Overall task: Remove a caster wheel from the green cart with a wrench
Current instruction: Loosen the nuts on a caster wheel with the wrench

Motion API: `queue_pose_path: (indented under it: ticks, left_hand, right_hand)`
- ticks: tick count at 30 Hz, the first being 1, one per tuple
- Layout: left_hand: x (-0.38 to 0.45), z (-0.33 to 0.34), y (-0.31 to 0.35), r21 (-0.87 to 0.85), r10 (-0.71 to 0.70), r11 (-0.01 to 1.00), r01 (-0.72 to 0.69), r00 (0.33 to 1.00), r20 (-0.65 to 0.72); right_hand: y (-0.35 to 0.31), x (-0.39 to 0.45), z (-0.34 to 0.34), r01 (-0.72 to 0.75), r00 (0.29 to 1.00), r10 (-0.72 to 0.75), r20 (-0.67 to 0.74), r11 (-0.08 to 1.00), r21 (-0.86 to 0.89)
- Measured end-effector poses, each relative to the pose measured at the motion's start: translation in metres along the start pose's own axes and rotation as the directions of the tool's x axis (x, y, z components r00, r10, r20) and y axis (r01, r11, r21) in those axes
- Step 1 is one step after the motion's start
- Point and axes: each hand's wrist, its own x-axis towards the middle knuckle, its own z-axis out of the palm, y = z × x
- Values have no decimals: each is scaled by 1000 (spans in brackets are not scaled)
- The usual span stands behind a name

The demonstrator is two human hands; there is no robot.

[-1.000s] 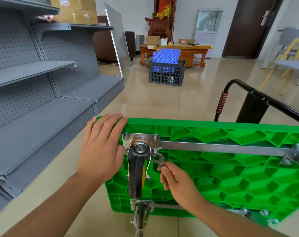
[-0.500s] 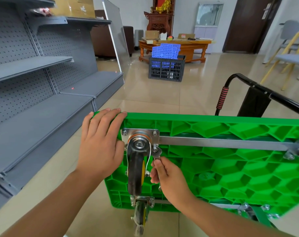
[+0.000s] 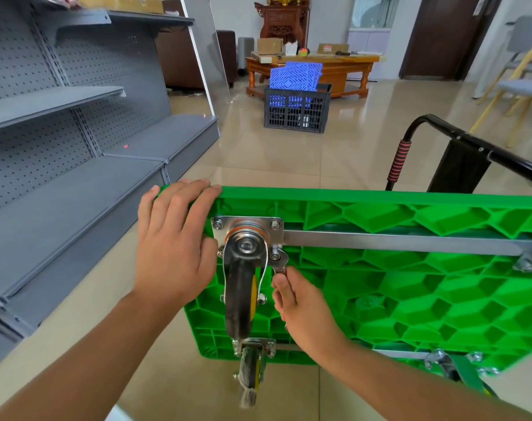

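Left hand (image 3: 175,238) spread flat, bracing upturned green plastic cart (image 3: 410,299). Right hand (image 3: 301,311) pinching small steel wrench (image 3: 279,262), seated on near-right plate nut. Black rubber caster wheel (image 3: 240,293) still mounted; four bolts visibly in place.

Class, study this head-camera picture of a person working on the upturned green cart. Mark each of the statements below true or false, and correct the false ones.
1. The right hand holds a small silver metal wrench set on a bolt of the caster's mounting plate. True.
2. The left hand grips the black cart handle. False: it lies flat on the corner of the green plastic cart deck.
3. The large black caster wheel has already come off. False: it still sits on its plate.
4. A dark plastic crate holding blue panels stands on the tiled floor beyond the cart. True.
5. The grey metal shelving stands to the person's right. False: left.
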Motion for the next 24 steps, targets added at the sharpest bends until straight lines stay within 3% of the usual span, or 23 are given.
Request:
queue_pose_path:
  ticks: [9,24]
  left_hand:
    - [-1,4,-4,8,23,1000,-23,1000,-21]
    - [-1,9,-10,27,50,998,-49,997,-52]
  right_hand:
    - [2,1,0,4,1000,-4,11,999,34]
    - [4,5,0,-27,998,38,58,985,-172]
